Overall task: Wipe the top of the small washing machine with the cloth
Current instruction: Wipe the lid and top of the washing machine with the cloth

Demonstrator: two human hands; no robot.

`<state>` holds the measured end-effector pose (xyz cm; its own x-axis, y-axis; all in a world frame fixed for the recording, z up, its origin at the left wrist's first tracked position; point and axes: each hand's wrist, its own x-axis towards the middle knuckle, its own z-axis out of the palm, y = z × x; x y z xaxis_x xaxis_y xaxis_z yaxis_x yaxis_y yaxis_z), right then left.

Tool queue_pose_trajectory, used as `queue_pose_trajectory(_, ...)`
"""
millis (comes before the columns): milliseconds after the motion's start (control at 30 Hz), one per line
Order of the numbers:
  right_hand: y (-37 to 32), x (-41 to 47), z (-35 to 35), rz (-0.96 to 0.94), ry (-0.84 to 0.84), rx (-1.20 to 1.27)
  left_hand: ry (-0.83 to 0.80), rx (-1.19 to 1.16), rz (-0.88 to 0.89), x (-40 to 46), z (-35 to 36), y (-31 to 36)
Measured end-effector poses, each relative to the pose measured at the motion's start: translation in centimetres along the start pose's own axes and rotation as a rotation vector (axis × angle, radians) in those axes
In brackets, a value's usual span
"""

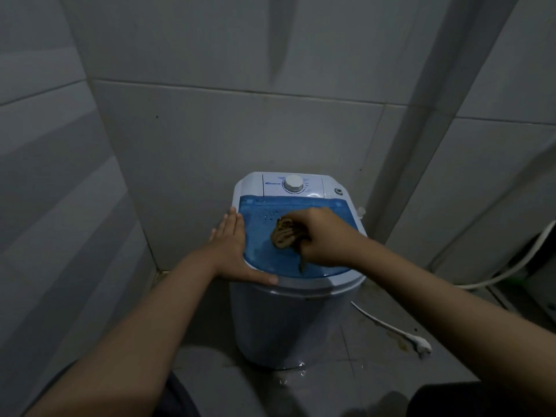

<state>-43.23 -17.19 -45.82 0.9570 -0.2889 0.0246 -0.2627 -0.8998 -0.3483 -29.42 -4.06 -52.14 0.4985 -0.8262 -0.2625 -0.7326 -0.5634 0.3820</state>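
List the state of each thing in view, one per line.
Washing machine: upright on the floor.
Blue lid: closed, water drops on it.
Cloth: bunched, pressed on the lid.
Right hand: gripping the cloth.
Left hand: flat, open, on the machine's left edge.
White plug: unplugged, lying on the floor.

Your right hand [323, 236] is closed around a crumpled brown cloth [285, 234], pressing it onto the blue lid [340, 212] of the small washing machine [279, 320]; your left hand [233, 249] lies flat with fingers straight against the lid's left edge; water droplets dot the lid near the cloth; a white dial [293, 183] sits behind on the control panel; a white cord [391, 328] lies on the floor to the right.
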Motion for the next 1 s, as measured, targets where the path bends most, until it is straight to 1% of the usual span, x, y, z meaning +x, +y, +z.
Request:
queue_pose_trajectory(133, 0.7, 1.5, -0.2, -0.078, -0.115, -0.057, 0.004, -0.007, 0.0, 0.2, 0.1, -0.1)
queue_pose_trajectory(233, 0.8, 2.0, -0.4, -0.095, -0.204, -0.083, 0.019, -0.005, 0.01, 0.3, 0.2, -0.2)
queue_pose_trajectory(400, 1.2, 2.8, -1.3, -0.016, -0.371, -0.151, 0.023, -0.006, 0.014, 0.7, 0.5, -0.5)
queue_pose_trajectory(633, -0.2, 3.7, -1.7, 0.03, -0.54, -0.413, 0.024, -0.004, 0.018, 0.5, 0.5, -0.6)
queue_pose_trajectory(767, -1.1, 3.9, -1.4, 0.061, -0.604, -0.568, 0.034, -0.001, 0.011, 0.4, 0.5, -0.4)
queue_pose_trajectory(867, -2.2, 4.3, -1.2, 0.057, -0.64, -0.738, 0.031, -0.002, 0.009, 0.2, 0.4, -0.2)
queue_pose_trajectory(933, -2.8, 4.9, -1.3, 0.077, -0.625, -0.83, 0.036, -0.009, 0.01, 0.3, 0.4, -0.3)
queue_pose_trajectory(1000, -3.2, 5.2, -1.7, 0.072, -0.546, -0.823, 0.033, -0.014, 0.016, 0.3, 0.3, -0.4)
